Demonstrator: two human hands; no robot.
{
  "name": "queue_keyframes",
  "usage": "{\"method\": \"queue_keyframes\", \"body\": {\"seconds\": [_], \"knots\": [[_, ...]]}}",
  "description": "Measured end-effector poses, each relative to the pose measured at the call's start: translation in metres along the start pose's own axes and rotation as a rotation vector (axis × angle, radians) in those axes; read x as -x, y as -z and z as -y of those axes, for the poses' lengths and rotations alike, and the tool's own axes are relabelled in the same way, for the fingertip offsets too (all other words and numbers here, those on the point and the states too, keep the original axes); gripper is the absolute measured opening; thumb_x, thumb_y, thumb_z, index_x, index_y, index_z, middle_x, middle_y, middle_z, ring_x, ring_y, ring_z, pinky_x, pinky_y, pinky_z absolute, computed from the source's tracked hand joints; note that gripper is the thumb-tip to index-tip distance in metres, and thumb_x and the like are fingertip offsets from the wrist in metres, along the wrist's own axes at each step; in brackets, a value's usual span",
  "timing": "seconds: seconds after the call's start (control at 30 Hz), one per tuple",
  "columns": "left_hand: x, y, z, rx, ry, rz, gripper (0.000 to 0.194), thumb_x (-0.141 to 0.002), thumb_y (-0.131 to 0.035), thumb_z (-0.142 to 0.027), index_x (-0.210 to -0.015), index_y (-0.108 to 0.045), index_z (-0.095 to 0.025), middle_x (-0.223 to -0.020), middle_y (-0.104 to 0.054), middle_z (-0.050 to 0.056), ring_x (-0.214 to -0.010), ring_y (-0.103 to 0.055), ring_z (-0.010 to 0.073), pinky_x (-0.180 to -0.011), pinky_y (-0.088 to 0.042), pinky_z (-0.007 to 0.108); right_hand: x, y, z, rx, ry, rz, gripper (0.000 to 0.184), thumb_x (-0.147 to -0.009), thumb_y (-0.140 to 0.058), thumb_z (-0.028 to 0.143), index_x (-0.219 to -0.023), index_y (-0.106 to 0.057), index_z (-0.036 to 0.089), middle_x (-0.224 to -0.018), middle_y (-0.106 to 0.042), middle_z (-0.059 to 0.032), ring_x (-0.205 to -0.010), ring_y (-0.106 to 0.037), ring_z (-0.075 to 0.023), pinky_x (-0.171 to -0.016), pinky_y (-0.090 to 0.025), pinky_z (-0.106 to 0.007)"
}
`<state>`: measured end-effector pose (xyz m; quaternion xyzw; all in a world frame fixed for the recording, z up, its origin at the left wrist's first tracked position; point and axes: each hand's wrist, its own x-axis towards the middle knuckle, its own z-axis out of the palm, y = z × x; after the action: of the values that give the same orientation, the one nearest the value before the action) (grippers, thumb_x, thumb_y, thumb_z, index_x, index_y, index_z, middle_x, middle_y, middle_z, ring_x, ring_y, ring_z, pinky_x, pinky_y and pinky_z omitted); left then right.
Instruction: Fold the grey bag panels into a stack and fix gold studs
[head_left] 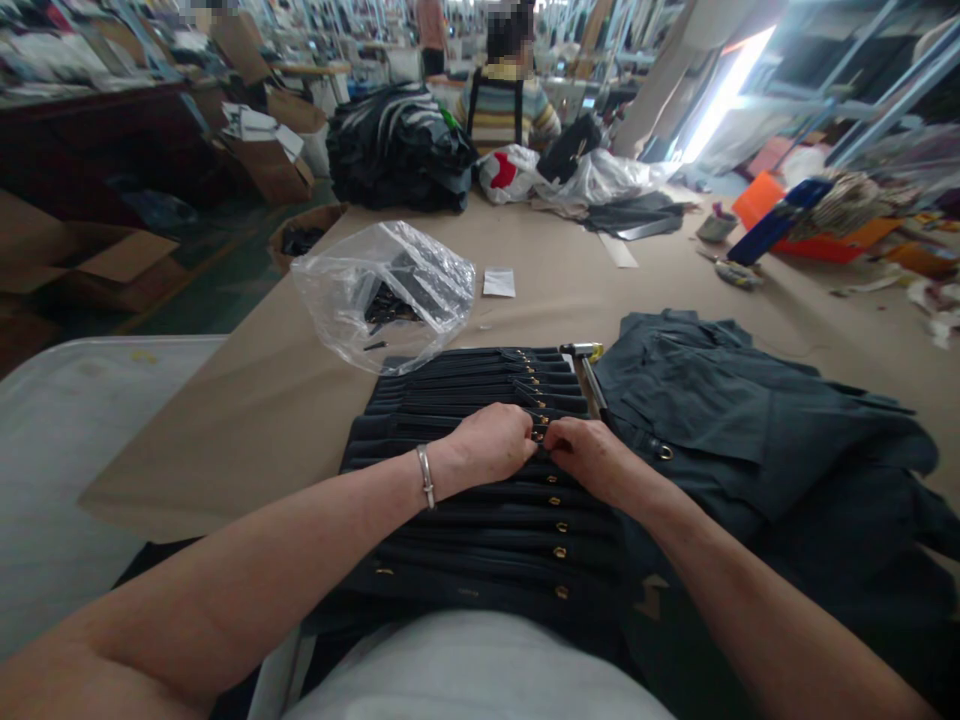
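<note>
The left hand (499, 440) and right hand (585, 450) nearly meet, thumbs and fingers pinched on one of the dark folded garments (442, 400) beside its gold fittings (560, 552), the exact grip hidden by the knuckles. The garments overlap in one row before the body, five gold fittings lined up on the near side of the hands. Just right, one hammer-like tool (592, 380) lies between the row and one heap of dark cloth (690, 400), so room is tight; leftward the brown surface (247, 430) opens out to its slanting edge. Past the row sit one clear bag (439, 290) and one white slip (499, 283); farther off, one dark pile (397, 150), cardboard boxes (142, 270) and at least two people (517, 110) in a crowded workroom
</note>
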<state>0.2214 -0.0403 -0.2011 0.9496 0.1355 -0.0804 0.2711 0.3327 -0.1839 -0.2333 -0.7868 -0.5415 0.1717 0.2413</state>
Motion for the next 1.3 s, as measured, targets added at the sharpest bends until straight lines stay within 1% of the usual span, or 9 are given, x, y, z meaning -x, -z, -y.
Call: {"method": "queue_keyframes", "body": {"seconds": [0.2, 0.37, 0.5, 0.6, 0.7, 0.83, 0.97, 1.2, 1.3], "knots": [[0.004, 0.006, 0.011, 0.083, -0.002, -0.031, 0.022, -0.079, -0.056, -0.032, -0.067, -0.064, -0.016, -0.067, -0.064, 0.004, -0.065, -0.059, 0.0158, -0.062, -0.044, 0.026, 0.002, 0.003, 0.003, 0.027, 0.010, -0.031, 0.017, -0.076, -0.057, 0.002, -0.076, -0.060, 0.018, -0.071, -0.059, 0.0026, -0.066, -0.053, -0.0122, -0.061, -0.036, -0.022], [0.013, 0.010, 0.014, 0.967, 0.210, 0.102, 0.046, -0.085, -0.047, -0.060, -0.085, -0.059, -0.015, -0.059, -0.051, -0.003, -0.040, -0.042, 0.0077, -0.036, -0.026, 0.019, 0.010, 0.006, 0.038, -0.077, 0.109, -0.218, 0.008, -0.090, -0.054, 0.016, -0.089, -0.061, 0.019, -0.085, -0.059, -0.0023, -0.075, -0.056, -0.0145, -0.066, -0.041, -0.024], [0.016, 0.007, 0.011, 1.338, 0.192, 0.088, 0.049, -0.085, -0.050, -0.059, -0.083, -0.062, -0.011, -0.066, -0.055, 0.001, -0.049, -0.049, 0.0074, -0.040, -0.035, 0.018, 0.011, 0.002, 0.067, -0.060, 0.204, -0.287, 0.025, -0.087, -0.064, 0.035, -0.107, -0.059, 0.020, -0.094, -0.060, -0.0065, -0.088, -0.056, -0.0206, -0.076, -0.046, -0.030], [0.018, 0.004, 0.009, 1.381, 0.172, 0.037, 0.047, -0.086, -0.052, -0.055, -0.078, -0.062, -0.010, -0.067, -0.056, 0.002, -0.054, -0.052, 0.0084, -0.039, -0.035, 0.016, 0.007, -0.003, 0.072, 0.024, 0.198, -0.313, 0.031, -0.081, -0.071, 0.037, -0.104, -0.060, 0.019, -0.090, -0.060, -0.0059, -0.087, -0.055, -0.0221, -0.079, -0.045, -0.033], [0.020, 0.002, 0.007, 1.358, 0.190, 0.064, 0.039, -0.087, -0.053, -0.049, -0.076, -0.059, -0.012, -0.063, -0.054, 0.000, -0.042, -0.045, 0.0062, -0.030, -0.023, 0.014, 0.005, -0.005, 0.066, 0.025, 0.143, -0.272, 0.017, -0.081, -0.071, 0.026, -0.095, -0.062, 0.019, -0.086, -0.060, -0.0036, -0.083, -0.056, -0.0202, -0.074, -0.045, -0.030], [0.022, -0.002, 0.006, 1.321, 0.228, 0.090, 0.029, -0.090, -0.050, -0.039, -0.077, -0.056, -0.014, -0.058, -0.052, -0.001, -0.034, -0.043, 0.0063, -0.027, -0.023, 0.014, 0.006, -0.005, 0.058, 0.025, 0.150, -0.206, 0.017, -0.084, -0.063, 0.013, -0.099, -0.062, 0.018, -0.087, -0.060, -0.0032, -0.079, -0.056, -0.0175, -0.068, -0.044, -0.026], [0.022, -0.004, 0.006, 1.335, 0.240, 0.106, 0.028, -0.090, -0.048, -0.037, -0.076, -0.053, -0.014, -0.054, -0.051, -0.002, -0.033, -0.043, 0.0072, -0.028, -0.023, 0.015, 0.008, -0.003, 0.056, 0.100, 0.245, -0.215, 0.016, -0.094, -0.045, 0.019, -0.091, -0.061, 0.016, -0.085, -0.060, -0.0065, -0.078, -0.056, -0.0176, -0.073, -0.044, -0.028], [0.028, 0.002, -0.001, 1.212, 0.241, 0.168, 0.023, -0.084, -0.056, -0.037, -0.076, -0.052, -0.016, -0.058, -0.054, -0.003, -0.038, -0.045, 0.0060, -0.033, -0.022, 0.014, 0.009, 0.007, 0.044, -0.604, -0.156, -0.263, 0.020, -0.088, -0.051, 0.036, -0.081, -0.058, 0.018, -0.060, -0.059, 0.0008, -0.051, -0.057, -0.0135, -0.050, -0.048, -0.023], [0.028, 0.001, -0.004, 1.090, 0.215, 0.176, 0.021, -0.081, -0.057, -0.034, -0.071, -0.051, -0.017, -0.052, -0.049, -0.005, -0.038, -0.041, 0.0055, -0.035, -0.022, 0.016, 0.020, 0.008, 0.040, -0.656, -0.185, -0.261, 0.023, -0.087, -0.054, 0.039, -0.081, -0.058, 0.018, -0.061, -0.060, 0.0008, -0.052, -0.058, -0.0141, -0.051, -0.049, -0.024]]}}
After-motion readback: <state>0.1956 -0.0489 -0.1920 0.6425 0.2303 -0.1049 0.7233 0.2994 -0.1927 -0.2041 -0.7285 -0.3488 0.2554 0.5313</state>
